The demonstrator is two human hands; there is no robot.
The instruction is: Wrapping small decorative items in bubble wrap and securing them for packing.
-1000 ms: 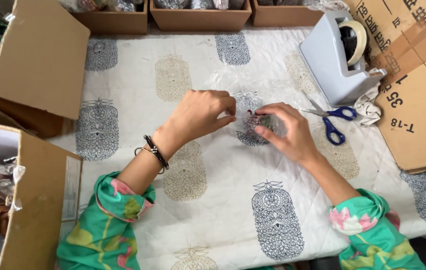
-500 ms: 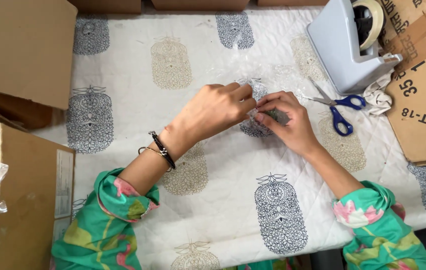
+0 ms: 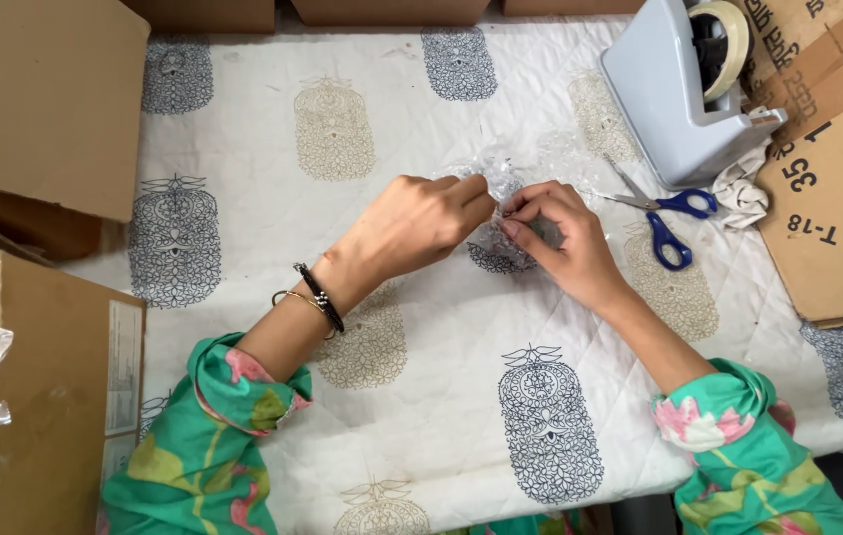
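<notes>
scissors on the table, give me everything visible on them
The scissors lie flat on the printed quilted cloth, to the right of the right hand, untouched. Handles are blue plastic loops, blades bare silver metal. They sit slightly open, tips pointing up-left toward the grey tape dispenser, handles toward the crumpled white scrap and the flat cardboard. Nothing rests on them.

Blue-handled scissors (image 3: pixel 667 220) on white, grey-and-tan-printed cloth (image 3: pixel 441 396)

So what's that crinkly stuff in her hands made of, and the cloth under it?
The wrap between both hands looks like clear bubble plastic: see-through, glinting, bumpy. The table cover seems quilted cotton, matte, with stitched diamond lines and printed motifs.
</notes>
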